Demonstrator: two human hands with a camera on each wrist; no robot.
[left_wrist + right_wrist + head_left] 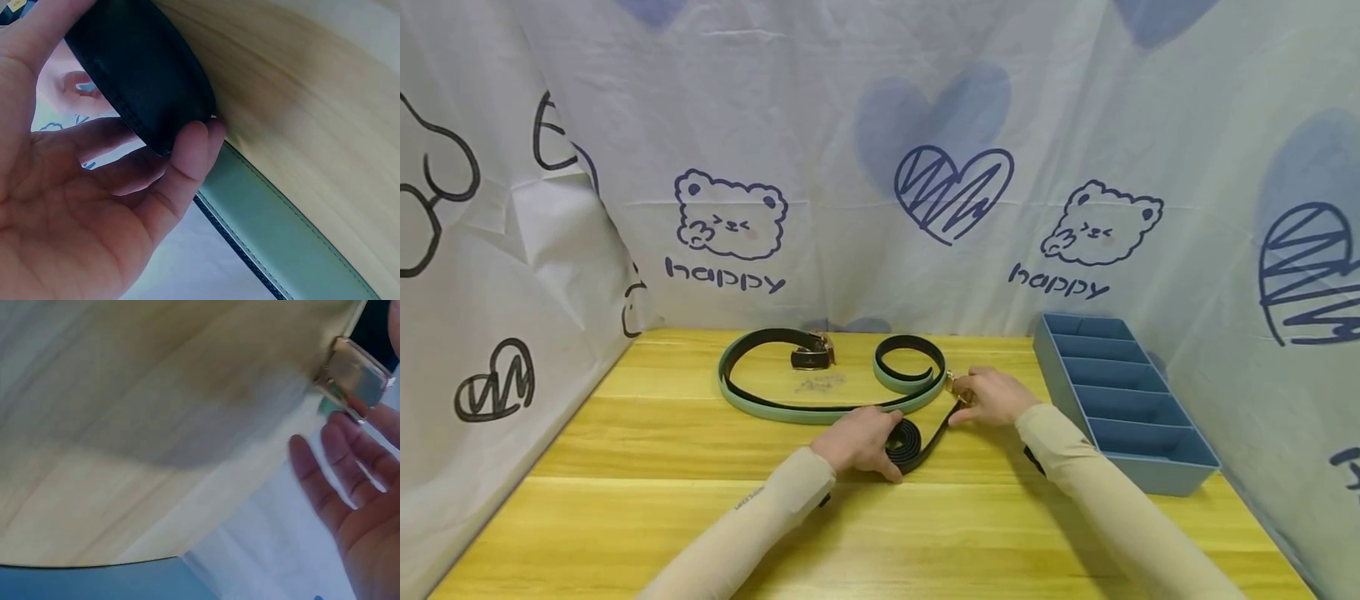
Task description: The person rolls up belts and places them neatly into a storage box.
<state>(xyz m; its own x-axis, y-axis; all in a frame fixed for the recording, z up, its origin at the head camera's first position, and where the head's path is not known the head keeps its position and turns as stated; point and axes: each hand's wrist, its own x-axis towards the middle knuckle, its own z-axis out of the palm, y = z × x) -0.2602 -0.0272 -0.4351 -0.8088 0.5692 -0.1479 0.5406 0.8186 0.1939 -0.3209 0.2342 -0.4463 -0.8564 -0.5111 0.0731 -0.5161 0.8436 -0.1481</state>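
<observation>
A black belt (913, 461) stands on edge on the table, most of it rolled into a tight coil with a short strap running right to a gold buckle (355, 376). My left hand (859, 442) holds the coil, thumb on the near side and fingers on the far side. At the buckle end, my right hand (996, 396) pinches the buckle; its thumb is mostly cut off in the right wrist view. Behind both lies a green belt (797, 414) with a black inner face, loosely looped, its tail curled at the right and its buckle (811, 358) at the left.
A blue box (1157, 477) with several compartments stands to the right of my right hand, along the table's right side. White printed cloth (842, 250) hangs behind the wooden table (647, 442) and at its sides.
</observation>
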